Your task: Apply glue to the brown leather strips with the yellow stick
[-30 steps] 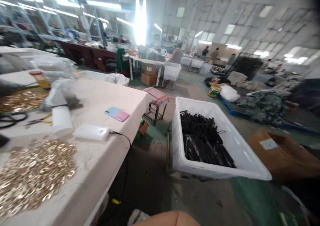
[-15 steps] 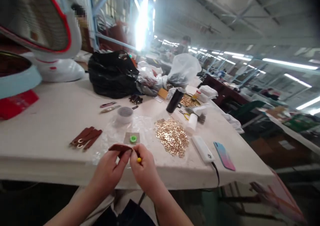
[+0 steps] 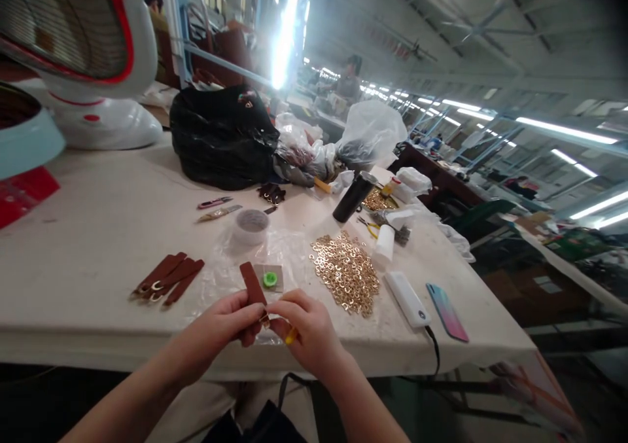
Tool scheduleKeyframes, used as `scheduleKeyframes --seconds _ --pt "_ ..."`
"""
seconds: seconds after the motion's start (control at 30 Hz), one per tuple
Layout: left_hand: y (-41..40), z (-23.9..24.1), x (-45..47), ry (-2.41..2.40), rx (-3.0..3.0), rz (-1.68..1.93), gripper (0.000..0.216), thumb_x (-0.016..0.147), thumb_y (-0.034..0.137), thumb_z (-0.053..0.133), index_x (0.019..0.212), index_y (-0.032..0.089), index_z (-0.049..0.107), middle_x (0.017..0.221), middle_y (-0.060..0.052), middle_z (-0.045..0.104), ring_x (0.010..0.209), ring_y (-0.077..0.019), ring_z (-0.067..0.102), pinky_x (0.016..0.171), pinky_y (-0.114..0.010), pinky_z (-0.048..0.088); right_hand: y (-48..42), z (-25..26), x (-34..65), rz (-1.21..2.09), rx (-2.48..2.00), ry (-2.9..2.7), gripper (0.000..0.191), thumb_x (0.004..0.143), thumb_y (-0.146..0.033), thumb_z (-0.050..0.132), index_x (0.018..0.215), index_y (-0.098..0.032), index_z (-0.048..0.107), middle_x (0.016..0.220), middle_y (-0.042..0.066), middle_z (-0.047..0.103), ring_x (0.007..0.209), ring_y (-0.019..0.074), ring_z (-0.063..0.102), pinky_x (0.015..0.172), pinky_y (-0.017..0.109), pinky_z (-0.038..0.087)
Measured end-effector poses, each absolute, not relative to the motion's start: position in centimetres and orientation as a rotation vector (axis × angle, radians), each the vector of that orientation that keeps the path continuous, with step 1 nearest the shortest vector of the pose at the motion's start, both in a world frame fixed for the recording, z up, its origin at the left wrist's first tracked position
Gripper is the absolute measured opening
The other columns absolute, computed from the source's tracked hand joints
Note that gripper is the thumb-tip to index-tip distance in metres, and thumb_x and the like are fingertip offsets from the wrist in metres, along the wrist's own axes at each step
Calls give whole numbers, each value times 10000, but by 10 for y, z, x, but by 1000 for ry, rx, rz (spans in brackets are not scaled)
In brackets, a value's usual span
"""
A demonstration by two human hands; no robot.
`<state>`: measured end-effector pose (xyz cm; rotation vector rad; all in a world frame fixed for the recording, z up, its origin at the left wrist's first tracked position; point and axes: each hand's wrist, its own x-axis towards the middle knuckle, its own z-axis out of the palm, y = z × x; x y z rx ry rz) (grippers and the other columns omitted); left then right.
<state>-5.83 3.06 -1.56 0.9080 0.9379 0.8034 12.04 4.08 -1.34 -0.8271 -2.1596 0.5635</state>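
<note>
A narrow brown leather strap (image 3: 252,284) is pinched at its lower end between the fingers of the left hand (image 3: 228,328), and the strap is seen standing tilted up toward 11 o'clock over the near edge of the cream-coloured work table (image 3: 98,233). The right hand (image 3: 307,332) is closed against the same lower end from the 3 o'clock side, fingertips touching those of the left, and a small yellow-tipped tool (image 3: 291,336) is gripped in its curled fingers; what the tool is cannot be told.

Just beyond the strap, at 12 o'clock from the hands, a small green round spool (image 3: 269,279) is seen lying on a grey square card (image 3: 273,274), both on a crumpled sheet of clear plastic film (image 3: 289,247). At 10 o'clock, well apart from the hands, a small pile of finished brown leather straps with metal rings (image 3: 169,277) is laid. At 1 o'clock a heap of small gold metal rings (image 3: 347,271) is spread on the table, and near its 3 o'clock side a white power bank (image 3: 407,298) and a pink-and-blue phone (image 3: 447,311) are placed side by side. A black cylindrical flask (image 3: 352,198) is stood tilted farther back, and a black plastic bag (image 3: 220,135) is slumped at 12 o'clock.
</note>
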Motion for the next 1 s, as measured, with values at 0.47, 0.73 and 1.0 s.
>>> scheduleKeyframes --seconds 0.47,0.73,1.0 --pt "32 -23 -48 1159 1293 820 263 785 437 477 748 185 542 642 5 519 602 -172 484 573 -284 373 41 -29 112 844 -917 -1995 140 847 -240 502 744 -198 587 729 23 552 666 135 520 598 247 423" --pt "25 -24 -46 1318 1746 722 279 856 344 358 878 204 599 880 -106 650 841 -284 591 740 -384 419 41 -45 111 1477 -1051 -1477 336 716 -490 644 794 -205 483 662 -50 434 562 93 375 526 215 320" --pt "27 -24 -37 1181 1481 866 251 819 404 474 878 185 583 816 -57 625 761 -220 570 688 -317 440 36 -49 109 1345 -1075 -1319 300 758 -483 589 831 -196 545 655 -34 459 576 106 370 529 236 312"
